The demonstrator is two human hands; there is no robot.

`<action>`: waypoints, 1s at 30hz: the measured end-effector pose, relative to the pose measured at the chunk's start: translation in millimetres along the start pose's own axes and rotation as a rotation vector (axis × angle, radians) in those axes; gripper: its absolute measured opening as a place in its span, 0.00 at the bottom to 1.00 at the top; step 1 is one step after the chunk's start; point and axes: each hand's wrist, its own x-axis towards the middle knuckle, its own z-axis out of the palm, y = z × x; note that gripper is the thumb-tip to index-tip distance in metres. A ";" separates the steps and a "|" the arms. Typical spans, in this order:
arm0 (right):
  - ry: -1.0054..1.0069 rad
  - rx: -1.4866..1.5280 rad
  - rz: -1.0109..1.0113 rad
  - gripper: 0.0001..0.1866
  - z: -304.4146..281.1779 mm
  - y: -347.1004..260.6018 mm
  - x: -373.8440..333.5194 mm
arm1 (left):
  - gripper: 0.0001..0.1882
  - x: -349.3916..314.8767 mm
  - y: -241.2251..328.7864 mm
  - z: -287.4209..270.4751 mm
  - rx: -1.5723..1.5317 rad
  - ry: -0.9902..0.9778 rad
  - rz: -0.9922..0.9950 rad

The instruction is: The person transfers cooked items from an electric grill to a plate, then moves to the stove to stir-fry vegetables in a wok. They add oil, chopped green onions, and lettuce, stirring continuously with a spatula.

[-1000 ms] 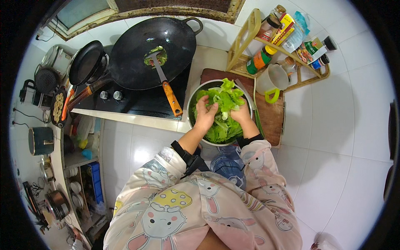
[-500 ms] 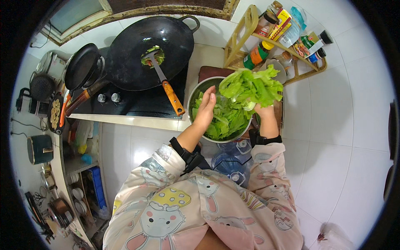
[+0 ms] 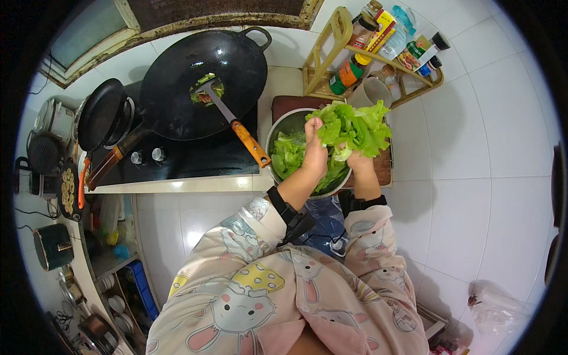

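A bunch of green lettuce (image 3: 359,125) is held up over a round metal basin (image 3: 269,155). My right hand (image 3: 360,163) grips the bunch from below, its fingers partly covered by the leaves. At the left edge of the bunch, my left hand (image 3: 316,149) is closed on the leaves, thumb up; its fingertips are hidden. More lettuce leaves (image 3: 288,155) lie in the basin beneath my hands. Left of the basin, a black wok (image 3: 177,77) holds a little chopped food (image 3: 207,89). A spatula (image 3: 236,125) rests in it, wooden handle toward me.
Under the wok is a black stove (image 3: 195,163). A small frying pan (image 3: 100,112) stands at its left. Behind the basin, a rack (image 3: 313,74) carries bottles and packets. The basin sits on a brown board (image 3: 383,168). Blue plastic water bottles (image 3: 325,222) stand below the counter.
My left hand has moved right, from over the basin's left side to the lettuce bunch, and closed on its leaves. My right hand still holds the bunch. The view has shifted slightly.
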 end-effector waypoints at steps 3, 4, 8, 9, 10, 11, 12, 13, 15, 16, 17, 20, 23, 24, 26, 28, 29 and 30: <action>0.045 0.026 0.032 0.30 15.6 -5.6 -9.1 | 0.21 -0.8 -3.9 -1.0 -0.110 0.045 0.041; 0.061 0.092 0.069 0.30 18.0 -5.8 -11.1 | 0.16 -1.5 -3.4 -0.2 -0.118 0.034 0.082; 0.090 0.211 0.093 0.32 27.3 -5.6 -11.9 | 0.08 -6.8 3.2 5.9 -0.211 0.047 0.106; 0.104 0.223 0.065 0.33 29.2 -6.5 -11.7 | 0.08 -8.2 4.3 7.5 -0.236 0.066 0.105; 0.108 0.293 0.100 0.33 30.0 -7.6 -10.9 | 0.09 -7.8 5.3 8.9 -0.249 0.065 0.099; 0.113 0.362 0.133 0.34 30.4 -9.5 -10.4 | 0.11 -11.1 5.5 7.5 -0.240 0.070 0.053; 0.116 0.430 0.168 0.34 30.3 -12.3 -10.8 | 0.11 -12.3 4.9 7.1 -0.244 0.064 0.060; 0.121 0.326 0.101 0.34 28.0 -14.7 -10.4 | 0.12 -12.4 3.7 6.3 -0.249 0.057 0.067; 0.101 0.140 -0.009 0.33 21.0 -20.0 -10.3 | 0.12 -11.0 -0.3 5.3 -0.294 0.025 0.071; 0.089 0.162 0.002 0.32 17.4 -22.3 -10.6 | 0.12 -8.8 -2.9 5.9 -0.332 0.003 0.065; 0.050 0.206 0.031 0.30 14.1 -24.5 -10.8 | 0.12 -9.2 -5.4 5.7 -0.371 -0.019 0.058; 0.059 0.119 0.059 0.29 13.1 -27.8 -11.4 | 0.11 -8.9 -9.6 6.0 -0.318 0.028 0.109; 0.086 0.483 0.227 0.28 17.4 -26.9 -15.3 | 0.11 -15.1 -10.6 5.1 -0.285 0.054 0.032; 0.107 0.344 0.126 0.28 18.5 -25.2 -15.7 | 0.11 -17.3 -10.3 5.1 -0.267 0.025 0.066; 0.056 0.025 0.015 0.29 11.8 -20.4 -20.3 | 0.10 -19.8 -9.8 5.4 -0.286 0.044 0.052; -0.007 0.222 0.170 0.29 13.8 -16.3 -20.3 | 0.11 -18.0 -8.7 7.9 -0.262 0.096 0.032; 0.057 0.304 0.197 0.28 16.1 -15.3 -22.4 | 0.12 -19.1 -8.8 8.2 -0.296 0.105 0.003; 0.120 0.386 0.225 0.28 20.3 -13.9 -21.7 | 0.12 -19.3 -8.7 9.1 -0.290 0.072 0.027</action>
